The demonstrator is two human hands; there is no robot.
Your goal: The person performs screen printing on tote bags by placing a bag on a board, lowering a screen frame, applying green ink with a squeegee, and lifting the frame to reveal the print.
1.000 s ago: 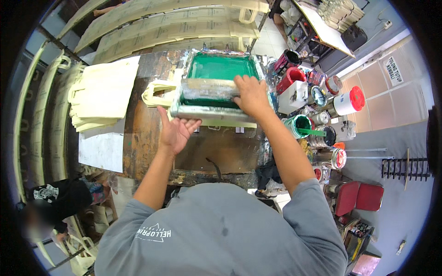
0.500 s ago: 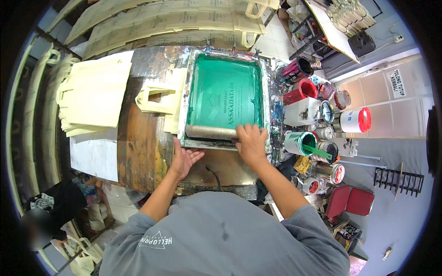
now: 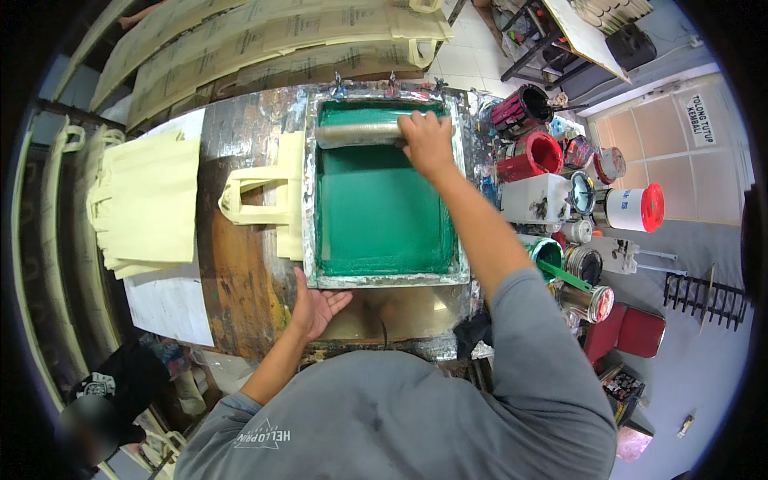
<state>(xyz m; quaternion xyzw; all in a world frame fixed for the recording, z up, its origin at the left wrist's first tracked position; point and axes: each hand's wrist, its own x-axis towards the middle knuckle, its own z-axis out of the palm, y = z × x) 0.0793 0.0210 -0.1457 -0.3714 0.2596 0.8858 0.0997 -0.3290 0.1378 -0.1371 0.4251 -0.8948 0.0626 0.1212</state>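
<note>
My right hand (image 3: 427, 146) is closed around the right end of a long, ink-smeared squeegee (image 3: 352, 134). The squeegee lies across the far part of a silk-screen frame (image 3: 384, 281), whose mesh (image 3: 384, 216) carries an even coat of green ink. By the frame's near left corner is my left hand (image 3: 318, 310), palm up, fingers stretched out and holding nothing; whether it touches the frame's underside I cannot tell. A pale yellow tote bag (image 3: 288, 216) sticks out from under the frame's left side, its handle on the stained table. The rest of that bag is hidden.
To the left, a stack of pale yellow bags (image 3: 152, 200) lies on the table (image 3: 240, 304). Several ink cans crowd the right side, including a red can (image 3: 532, 156) and a green ink can (image 3: 548, 252). Racks of bags (image 3: 296, 32) stand beyond. Another person (image 3: 120, 388) is at lower left.
My right hand has moved the squeegee from the frame's near end to its far end. The design that showed in the mesh is now covered by green ink. My left hand stays beside the near edge.
</note>
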